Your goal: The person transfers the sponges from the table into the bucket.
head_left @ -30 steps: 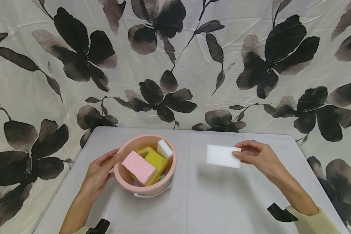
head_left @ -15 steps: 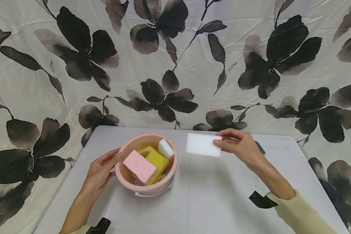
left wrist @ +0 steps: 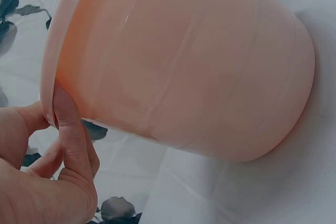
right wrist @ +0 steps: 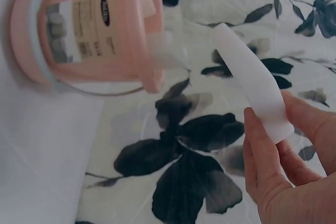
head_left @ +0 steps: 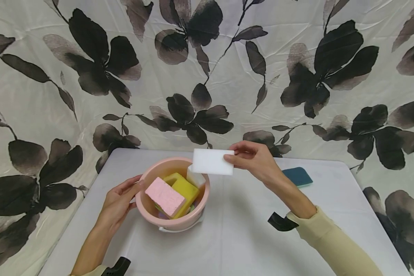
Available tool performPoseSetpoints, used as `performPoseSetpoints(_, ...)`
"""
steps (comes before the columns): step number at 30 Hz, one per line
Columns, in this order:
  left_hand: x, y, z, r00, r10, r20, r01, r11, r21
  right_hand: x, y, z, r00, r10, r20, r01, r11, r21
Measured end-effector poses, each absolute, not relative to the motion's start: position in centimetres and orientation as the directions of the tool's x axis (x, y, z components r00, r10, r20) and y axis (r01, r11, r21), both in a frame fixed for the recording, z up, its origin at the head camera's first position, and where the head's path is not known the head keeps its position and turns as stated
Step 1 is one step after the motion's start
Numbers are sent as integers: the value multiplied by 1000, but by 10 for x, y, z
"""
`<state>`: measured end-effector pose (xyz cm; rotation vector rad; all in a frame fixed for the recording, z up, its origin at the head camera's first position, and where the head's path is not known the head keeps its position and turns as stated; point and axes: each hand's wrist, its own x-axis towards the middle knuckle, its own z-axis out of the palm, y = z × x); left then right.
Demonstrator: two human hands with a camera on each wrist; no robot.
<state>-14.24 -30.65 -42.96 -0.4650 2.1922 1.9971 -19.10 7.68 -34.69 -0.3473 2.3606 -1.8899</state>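
Note:
A pink bucket (head_left: 189,223) stands left of the table's middle. My left hand (head_left: 119,201) pinches its rim at the left side, thumb and fingers on either side of the lip in the left wrist view. Inside the bucket lie a pink sponge (head_left: 165,197), a yellow sponge (head_left: 186,193) and a white block (head_left: 195,179). My right hand (head_left: 258,161) pinches a white sponge (head_left: 212,161) by its right end, thumb on the near face. It is held up at the bucket's far right rim and overlaps the white block in the head view.
A dark teal sponge (head_left: 298,176) with a pale green underside lies at the back right of the white table (head_left: 234,245). The bucket's pale handle (head_left: 179,230) hangs down on its near side. Floral cloth (head_left: 193,76) hangs behind the table.
My right hand has carried the white sponge leftward and upward, from over the right side to the bucket's rim. The teal sponge is now uncovered. My left hand keeps its place on the rim.

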Motion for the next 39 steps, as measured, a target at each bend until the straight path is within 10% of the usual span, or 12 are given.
performPoseSetpoints(16,-142,-307,-428,-943,-140,-303,-315,76,946,-219,7,-346,-949,-309,60,-124,189,-974)
performPoseSetpoints(39,-144,-305,-429,-936,-153,-318,-333,84,939,-233,-40,-344,-924,-348,158,-334,533,-777)
